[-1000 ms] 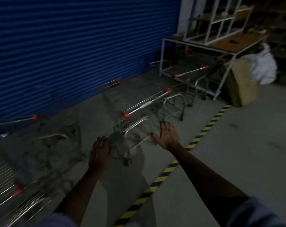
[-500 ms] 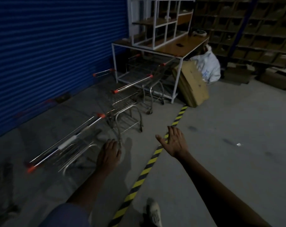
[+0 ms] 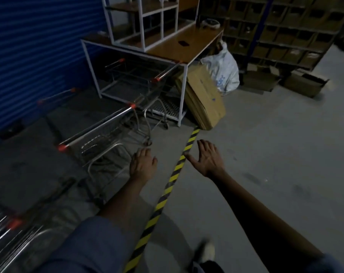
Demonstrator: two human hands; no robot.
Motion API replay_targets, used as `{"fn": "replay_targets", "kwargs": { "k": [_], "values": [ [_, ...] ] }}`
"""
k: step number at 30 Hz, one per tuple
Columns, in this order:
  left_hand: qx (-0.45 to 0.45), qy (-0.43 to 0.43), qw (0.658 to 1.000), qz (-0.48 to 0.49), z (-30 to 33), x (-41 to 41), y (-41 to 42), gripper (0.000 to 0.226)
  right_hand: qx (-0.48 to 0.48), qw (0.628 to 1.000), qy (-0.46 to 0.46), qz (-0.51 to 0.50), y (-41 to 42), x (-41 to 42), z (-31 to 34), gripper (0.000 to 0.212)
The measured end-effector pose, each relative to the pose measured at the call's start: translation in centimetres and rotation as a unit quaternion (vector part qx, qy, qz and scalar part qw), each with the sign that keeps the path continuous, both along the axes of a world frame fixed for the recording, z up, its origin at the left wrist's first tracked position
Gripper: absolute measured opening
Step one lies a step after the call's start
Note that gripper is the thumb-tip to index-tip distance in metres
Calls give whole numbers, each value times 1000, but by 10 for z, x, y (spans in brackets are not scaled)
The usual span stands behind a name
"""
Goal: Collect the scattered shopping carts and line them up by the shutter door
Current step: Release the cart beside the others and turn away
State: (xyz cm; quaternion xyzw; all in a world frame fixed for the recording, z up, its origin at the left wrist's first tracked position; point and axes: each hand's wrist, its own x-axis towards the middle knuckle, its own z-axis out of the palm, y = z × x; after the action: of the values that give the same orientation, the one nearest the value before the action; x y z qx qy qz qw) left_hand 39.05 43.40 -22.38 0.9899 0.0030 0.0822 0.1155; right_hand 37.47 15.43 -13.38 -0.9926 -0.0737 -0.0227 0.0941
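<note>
Several wire shopping carts with red-capped handles stand in a row along the blue shutter door (image 3: 29,52). The nearest whole cart (image 3: 100,142) sits just left of my hands. Another cart (image 3: 147,89) is tucked under the white-framed table, and a blurred one (image 3: 11,235) fills the bottom left corner. My left hand (image 3: 142,164) hovers beside the nearest cart's rear frame with relaxed fingers and holds nothing. My right hand (image 3: 206,157) is spread above the striped floor tape, also holding nothing.
A white-framed table (image 3: 183,46) with a shelf unit stands at the shutter's right end. Flat cardboard (image 3: 204,97) and a white sack (image 3: 224,69) lean beside it. Yellow-black tape (image 3: 167,190) runs along the concrete floor. Shelving with boxes (image 3: 285,30) lines the back wall.
Both hands have come off the cart and pulled back. My view has swung right, away from the shutter, so the carts have slid to the left.
</note>
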Motion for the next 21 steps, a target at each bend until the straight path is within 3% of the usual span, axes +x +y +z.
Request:
{"fn": "replay_targets", "kwargs": {
  "k": [3, 8, 15, 21],
  "values": [
    [-4, -24, 1000, 7, 14, 103, -26, 57, -2, 1000, -2, 30, -12, 99, -6, 104],
    [16, -38, 998, 38, 32, 240, -66, 38, 0, 998, -5, 63, -34, 275, -10, 105],
    [0, -43, 990, 131, 47, 409, -80, 55, 4, 989, -5, 149, -54, 505, 8, 100],
    [34, -46, 981, 183, 32, 579, -74, 45, -23, 981, -20, 189, -51, 689, 0, 84]
  ]
}}
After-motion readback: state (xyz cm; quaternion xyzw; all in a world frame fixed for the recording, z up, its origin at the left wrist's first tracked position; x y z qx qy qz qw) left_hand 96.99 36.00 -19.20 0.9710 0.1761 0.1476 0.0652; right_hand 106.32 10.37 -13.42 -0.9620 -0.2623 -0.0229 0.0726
